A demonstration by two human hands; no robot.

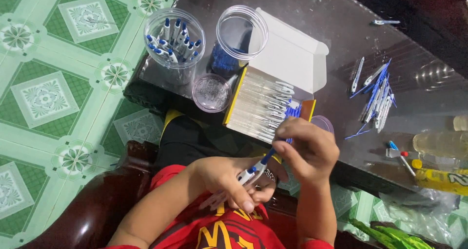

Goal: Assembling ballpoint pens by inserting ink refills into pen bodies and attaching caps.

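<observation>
The left hand (229, 180) was closed around a white pen barrel (246, 175) with a blue tip, its fingers wrapped tightly and gripping a few more white barrels below. The right hand (309, 149) pinched a thin blue refill (268, 156) between thumb and forefinger, its lower end at the barrel's open mouth. Both hands hung just off the near edge of the counter (341, 39), over the person's lap. To do this well, I judged the refill should stay in line with the barrel and go in straight, without bending, while the left hand kept the barrel steady. On the counter near that edge stood an open cardboard box (273, 83) of white barrels, two clear jars, one (174, 39) holding finished pens, a small round lid (212, 93), and farther along a loose pile of pen parts (378, 95).
</observation>
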